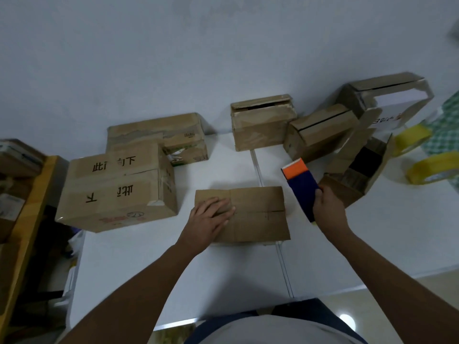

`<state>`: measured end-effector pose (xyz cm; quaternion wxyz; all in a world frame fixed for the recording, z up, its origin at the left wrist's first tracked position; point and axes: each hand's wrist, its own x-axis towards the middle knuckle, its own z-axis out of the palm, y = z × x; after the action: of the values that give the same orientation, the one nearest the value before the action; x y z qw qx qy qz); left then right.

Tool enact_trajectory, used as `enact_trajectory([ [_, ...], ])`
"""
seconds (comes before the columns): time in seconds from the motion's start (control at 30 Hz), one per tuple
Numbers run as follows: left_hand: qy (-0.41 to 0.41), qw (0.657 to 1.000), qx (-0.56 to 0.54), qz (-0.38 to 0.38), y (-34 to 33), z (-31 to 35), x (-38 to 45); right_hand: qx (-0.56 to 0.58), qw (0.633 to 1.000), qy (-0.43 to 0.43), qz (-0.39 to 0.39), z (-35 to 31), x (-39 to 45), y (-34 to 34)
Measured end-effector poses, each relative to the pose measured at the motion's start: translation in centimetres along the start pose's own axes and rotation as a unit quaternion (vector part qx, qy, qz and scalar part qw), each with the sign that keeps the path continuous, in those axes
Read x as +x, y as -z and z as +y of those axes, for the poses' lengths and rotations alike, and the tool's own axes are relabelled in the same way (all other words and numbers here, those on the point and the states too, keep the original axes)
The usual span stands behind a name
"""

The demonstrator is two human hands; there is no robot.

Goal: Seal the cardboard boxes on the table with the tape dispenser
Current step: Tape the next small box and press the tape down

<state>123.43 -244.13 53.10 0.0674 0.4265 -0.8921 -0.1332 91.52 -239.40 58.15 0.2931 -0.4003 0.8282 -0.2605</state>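
A small cardboard box (258, 214) lies in front of me on the white table (198, 276), its top flaps closed with a seam running left to right. My left hand (211, 217) presses flat on the left part of its top. My right hand (327, 209) grips the blue and orange tape dispenser (301, 184), held just off the box's right end, orange end pointing away from me.
A large printed box (116, 192) sits at the left with another box (183, 135) behind it. Two small boxes (260, 122) (320, 132), an open box (357, 175) and a bigger box (387, 95) stand at the back right. Yellow tape rolls (432, 170) lie far right.
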Motion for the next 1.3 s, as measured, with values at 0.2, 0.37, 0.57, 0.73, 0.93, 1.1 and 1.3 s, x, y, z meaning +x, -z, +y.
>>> enact_trajectory([
  [0.2,-0.018,0.999,0.008,0.028,-0.4,0.4,0.4,0.033,0.984,0.169,-0.036,-6.8,-1.5,0.3],
  [0.37,-0.027,0.998,-0.009,0.050,-0.3,0.8,0.8,-0.027,0.977,0.182,-0.108,-9.3,-2.2,-2.8],
  [0.57,-0.020,0.997,-0.049,0.063,-0.5,0.8,0.4,-0.082,0.973,0.197,-0.091,-9.8,-1.8,-4.2],
  [0.73,0.113,0.968,-0.224,-0.013,1.9,1.0,1.6,-0.097,0.970,0.204,-0.092,-9.7,-1.7,-4.3],
  [0.93,0.424,0.526,-0.737,-0.009,7.5,1.8,2.5,-0.102,0.968,0.207,-0.100,-9.5,-1.4,-4.3],
  [1.1,0.414,0.525,-0.743,-0.033,9.4,2.1,2.5,-0.095,0.965,0.216,-0.114,-9.3,-1.2,-4.1],
  [1.3,0.413,0.529,-0.741,-0.014,9.0,2.6,2.5,-0.115,0.954,0.234,-0.151,-9.6,-0.8,-3.9],
])
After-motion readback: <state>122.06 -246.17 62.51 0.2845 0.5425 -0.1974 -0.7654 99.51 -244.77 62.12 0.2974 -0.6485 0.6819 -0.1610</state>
